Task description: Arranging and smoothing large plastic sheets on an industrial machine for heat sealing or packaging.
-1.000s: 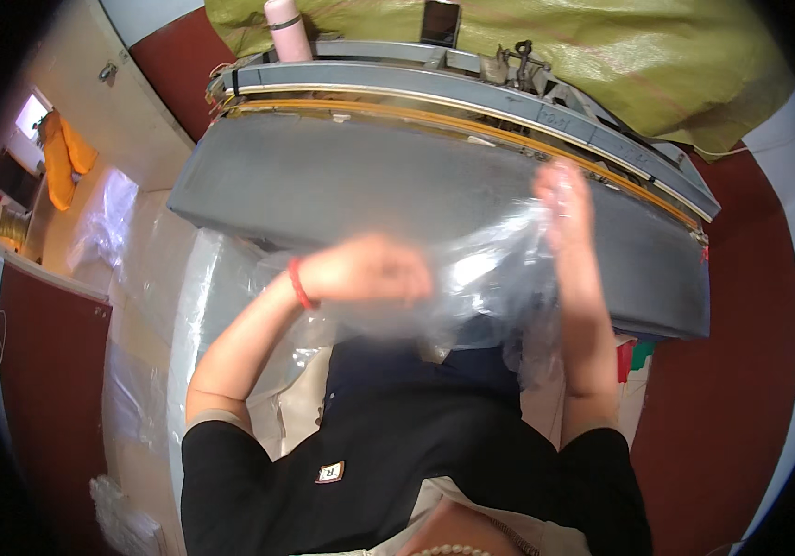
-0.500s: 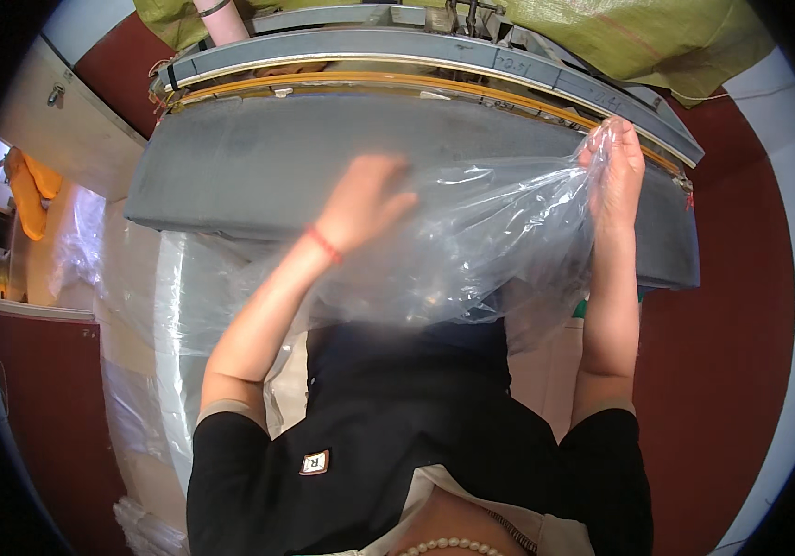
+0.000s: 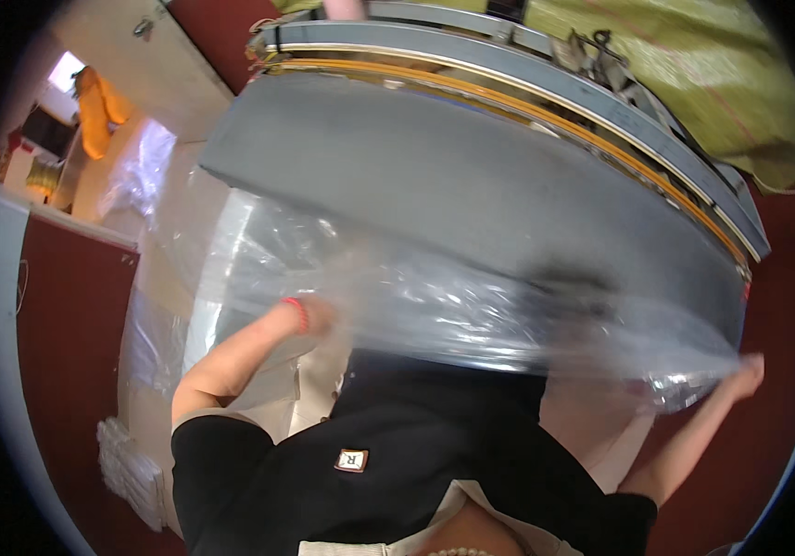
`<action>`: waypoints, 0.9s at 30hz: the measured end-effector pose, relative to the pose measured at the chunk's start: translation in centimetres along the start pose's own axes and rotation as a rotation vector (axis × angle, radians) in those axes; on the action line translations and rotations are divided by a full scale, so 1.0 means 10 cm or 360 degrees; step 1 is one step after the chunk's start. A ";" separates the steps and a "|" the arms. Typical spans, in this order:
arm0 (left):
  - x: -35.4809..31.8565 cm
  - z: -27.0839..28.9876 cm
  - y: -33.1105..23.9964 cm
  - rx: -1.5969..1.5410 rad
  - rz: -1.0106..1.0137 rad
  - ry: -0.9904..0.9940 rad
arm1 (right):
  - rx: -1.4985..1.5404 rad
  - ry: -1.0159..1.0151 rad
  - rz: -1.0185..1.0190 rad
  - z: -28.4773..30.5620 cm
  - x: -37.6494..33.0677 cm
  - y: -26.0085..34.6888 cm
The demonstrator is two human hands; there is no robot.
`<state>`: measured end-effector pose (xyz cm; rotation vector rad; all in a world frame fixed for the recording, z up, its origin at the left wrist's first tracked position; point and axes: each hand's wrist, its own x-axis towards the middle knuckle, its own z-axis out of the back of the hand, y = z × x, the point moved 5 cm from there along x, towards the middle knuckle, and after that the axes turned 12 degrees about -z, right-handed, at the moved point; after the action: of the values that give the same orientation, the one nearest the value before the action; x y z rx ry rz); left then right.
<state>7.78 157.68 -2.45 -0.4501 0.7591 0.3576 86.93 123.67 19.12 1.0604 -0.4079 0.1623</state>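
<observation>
A large clear plastic bag [image 3: 472, 306] is stretched wide between my two hands, blurred with motion, over the near edge of a grey table [image 3: 472, 176]. My left hand [image 3: 316, 317], with a red band at the wrist, is partly veiled by the film and grips the bag's left part. Far out to the right, my right hand [image 3: 746, 374] pinches the bag's crumpled right corner [image 3: 685, 389]. My black top fills the lower middle of the view.
A long machine with a grey rail and orange strip [image 3: 546, 97] runs along the table's far side. Behind it lies a yellow-green sack [image 3: 703, 65]. More clear plastic [image 3: 203, 250] hangs at the table's left end, and a white stack [image 3: 129, 468] sits at lower left.
Both hands have come down toward my body and spread far apart. The bag, bunched up between them before, is now pulled out flat and wide.
</observation>
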 end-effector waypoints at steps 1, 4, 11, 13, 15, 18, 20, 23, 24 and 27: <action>-0.21 -0.47 0.62 -0.0341 0.0050 -0.0130 | 0.0126 -0.0083 -0.0043 0.14 0.24 -0.36; -1.44 -0.22 1.94 -0.0144 0.0890 -0.0031 | 0.0253 -0.0330 -0.0293 0.25 0.36 -0.70; -3.33 3.02 1.23 0.1491 0.1586 -0.3260 | -0.0420 -0.0094 0.0028 -0.33 0.63 -0.90; -2.94 3.13 1.28 0.0827 0.1067 -0.3899 | -0.0631 -0.0146 0.0024 -0.40 0.71 -0.92; -2.22 3.00 1.97 0.0941 0.0938 -0.2841 | -0.0672 -0.0061 0.0045 -0.64 0.78 -0.94; -1.59 1.94 3.24 0.0085 0.1322 -0.1768 | -0.0813 0.0262 0.0129 -1.33 0.69 -0.90; -0.89 2.28 3.03 -0.0285 0.1542 -0.1814 | -0.1104 0.0179 0.0181 -0.68 0.79 -1.03; -1.20 2.15 3.63 -0.0309 0.1390 -0.1943 | -0.1169 -0.0090 0.0125 -0.77 0.66 -0.96; -1.29 2.07 3.75 -0.0333 0.1291 -0.1996 | -0.1175 0.0029 -0.0051 -0.94 0.43 -0.67; -1.55 1.82 4.20 -0.0467 0.1495 -0.2042 | -0.1213 0.0013 0.0111 -1.25 0.12 -0.21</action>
<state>-11.72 200.29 9.56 -0.0311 -0.4179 1.4674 91.83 133.42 12.63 0.2960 -0.4478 0.0611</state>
